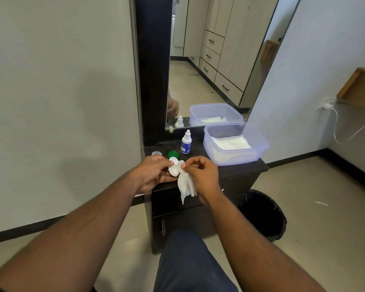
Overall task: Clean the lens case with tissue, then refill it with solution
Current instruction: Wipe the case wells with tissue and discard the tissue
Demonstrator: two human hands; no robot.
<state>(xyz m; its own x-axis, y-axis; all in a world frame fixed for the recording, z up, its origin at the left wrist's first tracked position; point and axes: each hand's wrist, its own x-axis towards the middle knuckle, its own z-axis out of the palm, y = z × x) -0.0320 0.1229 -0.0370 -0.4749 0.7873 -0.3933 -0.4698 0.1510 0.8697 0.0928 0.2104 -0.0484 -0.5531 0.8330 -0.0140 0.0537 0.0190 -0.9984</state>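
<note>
My left hand (151,172) holds the white lens case (173,167) above the front edge of the dark cabinet top (238,168). My right hand (201,173) pinches a white tissue (185,184) and presses it against the case; the tissue hangs down below my fingers. A small solution bottle (185,143) with a white tip and blue label stands upright behind the hands. A green cap (173,154) and a clear cap (156,153) lie on the cabinet top just beyond my left hand.
A translucent purple tub (236,145) with white tissues sits at the right of the cabinet top. A mirror (215,60) stands behind. A black bin (263,214) is on the floor to the right. My knee (185,260) is in front of the cabinet.
</note>
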